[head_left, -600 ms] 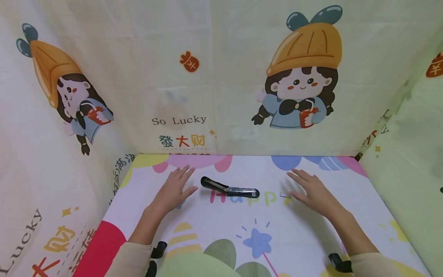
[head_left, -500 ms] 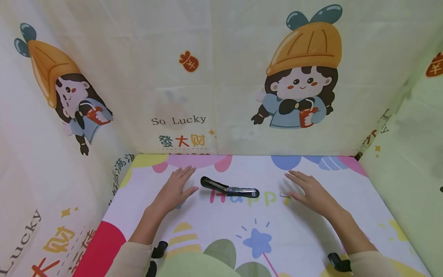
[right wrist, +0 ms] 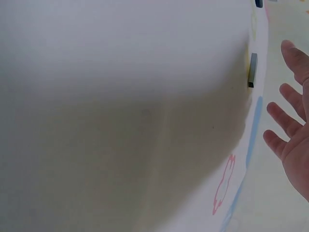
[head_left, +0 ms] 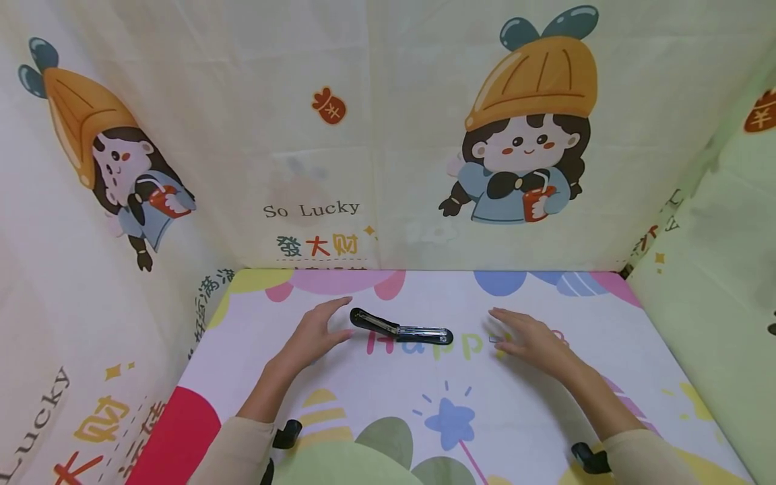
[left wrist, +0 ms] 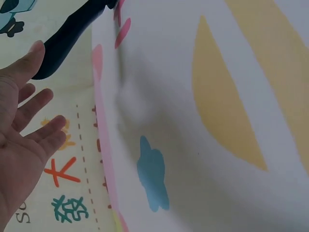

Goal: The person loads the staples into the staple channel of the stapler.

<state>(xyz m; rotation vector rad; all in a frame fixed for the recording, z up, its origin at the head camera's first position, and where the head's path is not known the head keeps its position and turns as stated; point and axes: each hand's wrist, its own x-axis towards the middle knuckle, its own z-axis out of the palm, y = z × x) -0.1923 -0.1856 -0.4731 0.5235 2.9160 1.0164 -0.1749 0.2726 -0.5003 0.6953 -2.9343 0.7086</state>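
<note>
A black stapler lies opened out on the table, its metal channel facing up. Just left of its end is my left hand, fingers loosely bent and thumb apart, holding nothing. The left wrist view has the dark stapler body beyond the thumb; whether they touch I cannot tell. To the right, a short grey strip that looks like staples lies on the table, partly hidden by my right hand. That hand's fingers are spread and relaxed, and the right wrist view shows the strip apart from them.
A white tabletop with printed letters and coloured shapes spreads under both hands. Cream printed cloth stands as a wall at the back and along both sides. Black straps sit by the sleeves.
My left hand has shifted slightly toward the stapler, its fingers drawing together. The right hand has come left and a little lower, over part of the strip. Stapler and strip stay put.
</note>
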